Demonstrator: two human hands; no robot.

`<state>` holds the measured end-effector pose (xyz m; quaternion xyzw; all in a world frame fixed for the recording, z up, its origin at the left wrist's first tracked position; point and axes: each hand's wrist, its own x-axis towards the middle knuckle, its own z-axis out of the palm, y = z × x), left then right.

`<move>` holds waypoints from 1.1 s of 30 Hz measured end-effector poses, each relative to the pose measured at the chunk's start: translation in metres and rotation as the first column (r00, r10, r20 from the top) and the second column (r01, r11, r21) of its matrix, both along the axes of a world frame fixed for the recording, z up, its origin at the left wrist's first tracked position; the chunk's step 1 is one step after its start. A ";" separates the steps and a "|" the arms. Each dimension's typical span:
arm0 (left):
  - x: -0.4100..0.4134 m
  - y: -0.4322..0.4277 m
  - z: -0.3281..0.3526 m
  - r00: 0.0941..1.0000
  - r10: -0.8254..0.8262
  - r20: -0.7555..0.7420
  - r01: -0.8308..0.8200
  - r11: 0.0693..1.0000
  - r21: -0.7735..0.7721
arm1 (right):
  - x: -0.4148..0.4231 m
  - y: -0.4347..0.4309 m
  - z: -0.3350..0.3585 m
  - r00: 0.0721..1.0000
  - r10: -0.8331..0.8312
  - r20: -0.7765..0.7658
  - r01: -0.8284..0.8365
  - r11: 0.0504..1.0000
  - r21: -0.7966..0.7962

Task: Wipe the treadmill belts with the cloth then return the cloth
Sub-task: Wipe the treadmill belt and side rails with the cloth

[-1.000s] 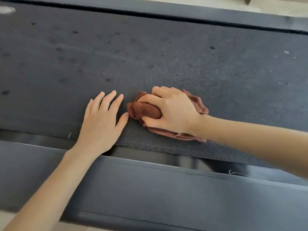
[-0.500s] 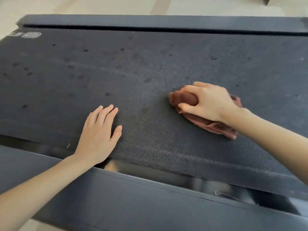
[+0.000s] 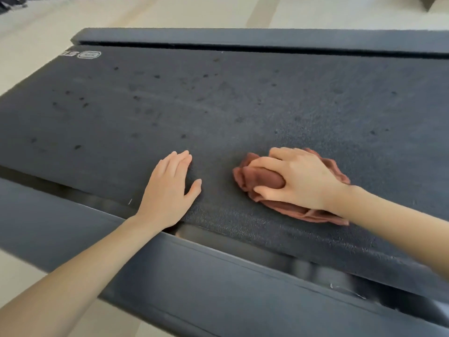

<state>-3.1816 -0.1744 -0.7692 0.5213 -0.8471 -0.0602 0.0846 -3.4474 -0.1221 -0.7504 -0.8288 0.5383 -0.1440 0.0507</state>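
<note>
Since half a second ago the cloth (image 3: pixel 257 177) has slid back leftward across the belt (image 3: pixel 243 105), so the gap between it and the left hand (image 3: pixel 167 190) has narrowed. The view has also tipped up, and more pale floor (image 3: pixel 170 13) shows beyond the treadmill.

The cloth is reddish-brown and bunched into a wad. It lies on the belt close to its near edge, right of centre. The right hand (image 3: pixel 298 178) lies on top of it, its fingers (image 3: pixel 264 162) curled over the front of the wad and the thumb tucked against the near side, grasping the cloth and holding it down on the belt. A flat fold of cloth spreads out from under the wrist.

The left hand rests flat on the belt near the cloth but apart from it. Its fingers are straight and close together, the thumb is spread toward the cloth, and it holds nothing. Its heel sits at the belt's near edge.

The belt is dark grey and rough, with dark spots (image 3: pixel 157 76) scattered over its left and middle part and a white logo (image 3: pixel 88 54) at its far left corner. A smooth dark side rail (image 3: pixel 218 276) runs along the near edge, with a glossy strip (image 3: pixel 243 242) between it and the belt. A second rail (image 3: pixel 243 36) runs along the far edge.
</note>
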 end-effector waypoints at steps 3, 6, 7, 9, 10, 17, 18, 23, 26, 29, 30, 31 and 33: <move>0.001 -0.002 -0.003 1.000 -0.010 -0.006 0.010 1.000 -0.021 | -0.047 0.038 -0.002 1.000 -0.026 -0.001 0.026 0.999 -0.046; 0.001 -0.003 -0.004 1.000 -0.013 0.006 0.013 0.999 -0.035 | -0.055 0.035 -0.006 1.000 -0.026 0.002 0.026 0.997 -0.075; 0.001 -0.003 -0.004 1.000 -0.009 0.014 0.010 0.999 -0.033 | -0.048 0.024 -0.006 0.999 -0.031 0.009 0.032 0.996 -0.086; 0.000 -0.002 -0.003 0.999 0.010 0.035 -0.010 1.000 -0.024 | -0.030 -0.008 -0.006 0.998 -0.049 0.032 0.053 0.992 -0.110; -0.002 0.000 -0.003 0.999 0.031 0.041 -0.031 0.999 -0.018 | -0.020 -0.027 -0.007 0.997 -0.062 0.041 0.066 0.991 -0.119; -0.011 0.043 -0.006 0.994 0.111 0.003 -0.111 0.993 0.051 | 0.035 -0.129 -0.014 0.975 -0.223 0.012 0.223 0.969 -0.110; -0.007 0.048 -0.006 0.995 0.104 -0.004 -0.104 0.993 0.057 | 0.037 -0.127 -0.014 0.973 -0.230 0.008 0.230 0.967 -0.112; -0.004 0.056 0.000 0.986 0.136 -0.098 -0.130 0.989 0.066 | 0.011 -0.046 -0.010 0.996 -0.093 -0.001 0.092 0.985 -0.149; -0.007 0.057 -0.001 0.985 0.152 -0.085 -0.150 0.988 0.036 | -0.008 0.020 -0.011 0.999 -0.048 -0.010 0.045 0.983 -0.179; -0.009 0.058 -0.002 0.984 0.162 -0.079 -0.160 0.987 0.021 | -0.018 0.058 -0.013 1.000 -0.014 -0.008 0.012 0.980 -0.200; -0.009 0.059 -0.001 0.983 0.163 -0.079 -0.162 0.987 0.018 | -0.018 0.060 -0.012 1.000 0.007 -0.010 -0.009 0.980 -0.197; -0.009 0.059 -0.001 0.983 0.166 -0.078 -0.165 0.986 0.017 | -0.017 0.056 -0.012 1.000 0.029 -0.003 -0.029 0.983 -0.180; -0.010 0.059 0.000 0.983 0.172 -0.071 -0.171 0.985 0.016 | -0.012 0.038 -0.007 0.998 0.060 0.026 -0.057 0.991 -0.121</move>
